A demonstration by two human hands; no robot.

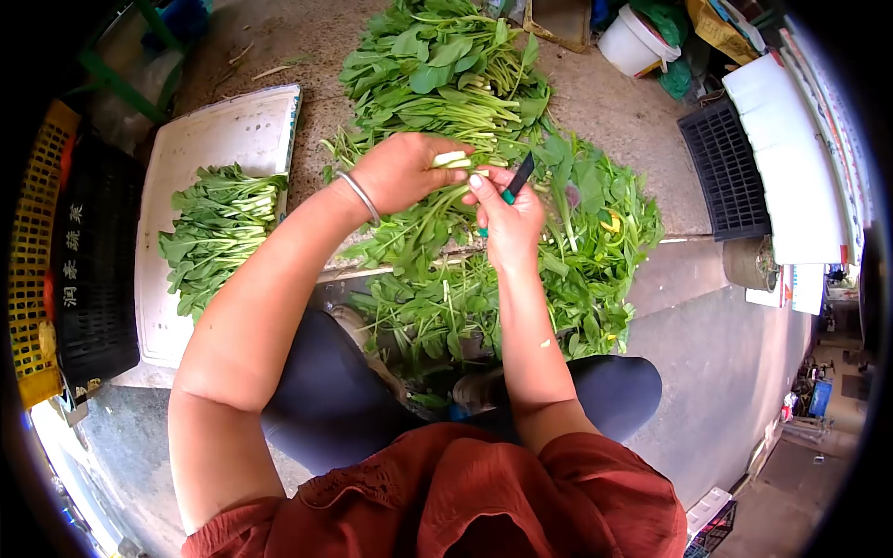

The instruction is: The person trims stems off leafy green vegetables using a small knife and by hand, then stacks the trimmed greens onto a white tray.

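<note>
My left hand (402, 172), with a bracelet on the wrist, is closed around a few stalks of leafy greens (452, 160), their pale cut ends pointing right. Close against those ends is my right hand (510, 216), fingers wrapped round a small knife (521, 177) with a dark blade and green handle. Its thumb and fingertip touch the stalk ends. Beyond both hands lies a large heap of leafy greens (437, 70). Looser leaves and trimmings (595, 214) spread below and to the right. At left, a neat bunch of greens (223, 223) rests in a white foam tray (223, 126).
Yellow (37, 251) and black crates (98, 251) stand along the left side. At back right are a white bucket (637, 42), a black basket (726, 167) and white foam boards (791, 158). My knees flank the leaf pile, at a ledge.
</note>
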